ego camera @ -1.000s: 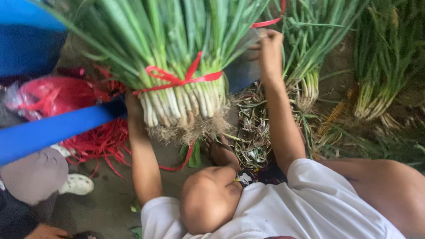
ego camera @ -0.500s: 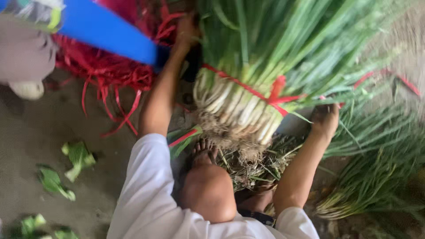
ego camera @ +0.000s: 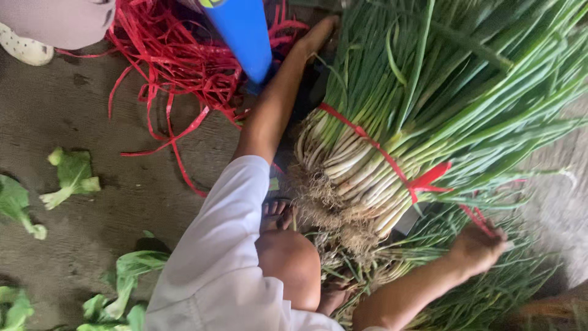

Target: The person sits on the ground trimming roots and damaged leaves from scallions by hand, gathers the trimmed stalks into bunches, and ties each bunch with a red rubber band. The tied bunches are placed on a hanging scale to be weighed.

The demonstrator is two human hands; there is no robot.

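while our left hand (ego camera: 318,37) presses flat against the top of the tied scallion bundle (ego camera: 392,141) at centre frame and our right hand (ego camera: 478,248), lower right, pinches the red tie's (ego camera: 429,179) tail, a hard tug could loosen it.

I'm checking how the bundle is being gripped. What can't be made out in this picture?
- Left hand, head view: fingers hidden behind the onion bundle.
- Right hand: blurred; its hold on the red string is unclear.
- Blue object: cut off by the top edge.
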